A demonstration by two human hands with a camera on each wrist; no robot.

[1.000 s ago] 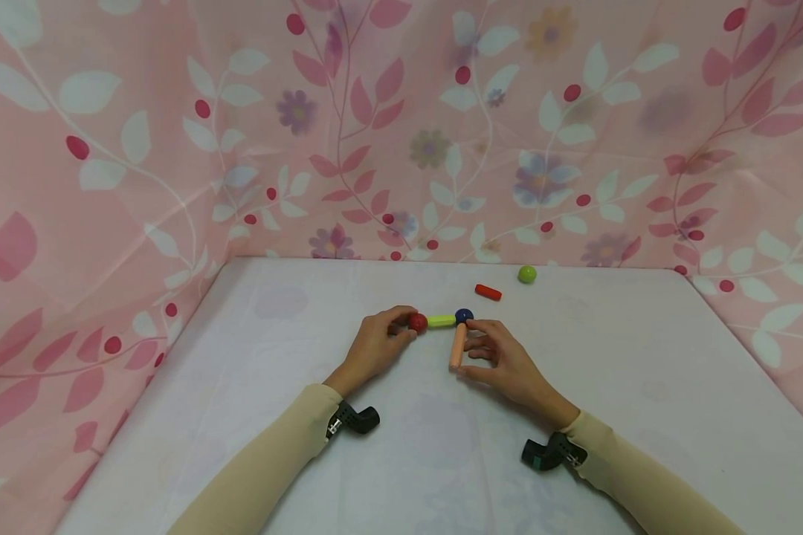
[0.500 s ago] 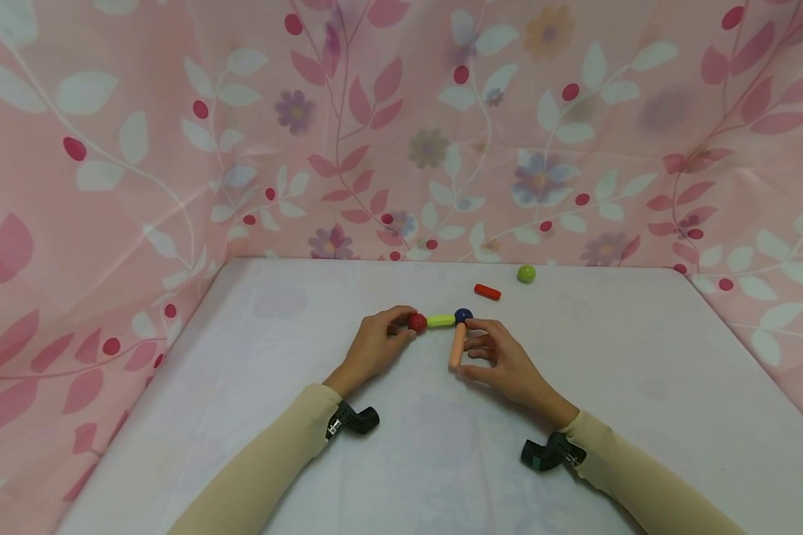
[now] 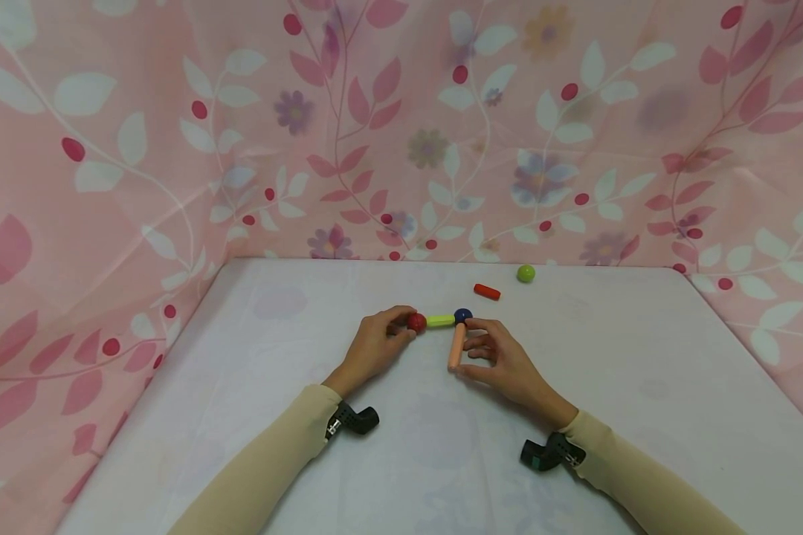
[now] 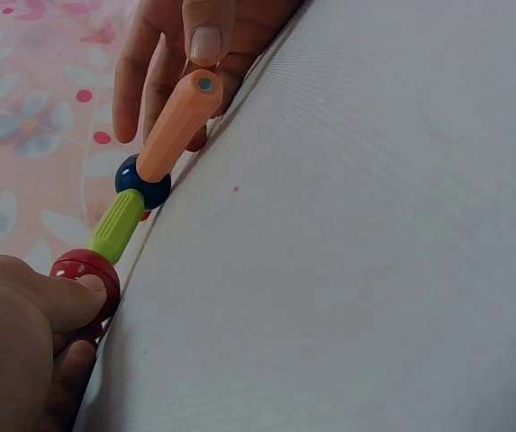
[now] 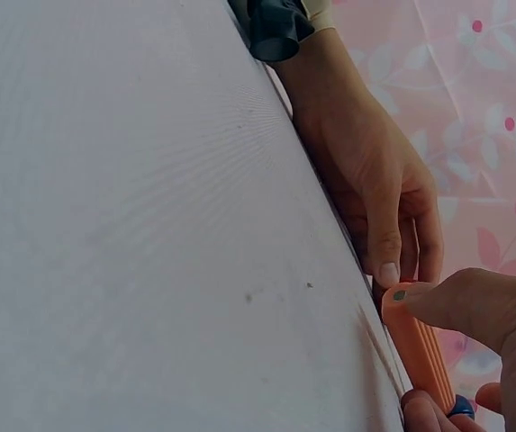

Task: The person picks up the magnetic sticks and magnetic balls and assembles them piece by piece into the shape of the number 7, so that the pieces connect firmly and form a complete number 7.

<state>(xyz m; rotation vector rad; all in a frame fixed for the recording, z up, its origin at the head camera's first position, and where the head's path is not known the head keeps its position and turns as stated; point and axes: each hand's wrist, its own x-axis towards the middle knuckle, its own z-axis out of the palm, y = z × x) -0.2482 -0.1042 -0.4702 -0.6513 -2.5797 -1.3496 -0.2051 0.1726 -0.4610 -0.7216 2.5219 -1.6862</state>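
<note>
On my feed, a loose red rod (image 3: 487, 292) lies on the white table (image 3: 401, 475) beyond the joined pieces, with a green ball (image 3: 526, 273) farther back near the patterned cloth (image 3: 375, 111). The left hand (image 3: 376, 340) pinches the red ball (image 3: 417, 322); a lime rod (image 3: 440, 321) links it to the blue ball (image 3: 462, 315). The right hand (image 3: 506, 362) grips the orange rod (image 3: 456, 348) lengthwise, one end against that blue ball (its fingers mostly hide the joint in my right wrist view). Compared with half a second ago, I see both grips unchanged.
</note>
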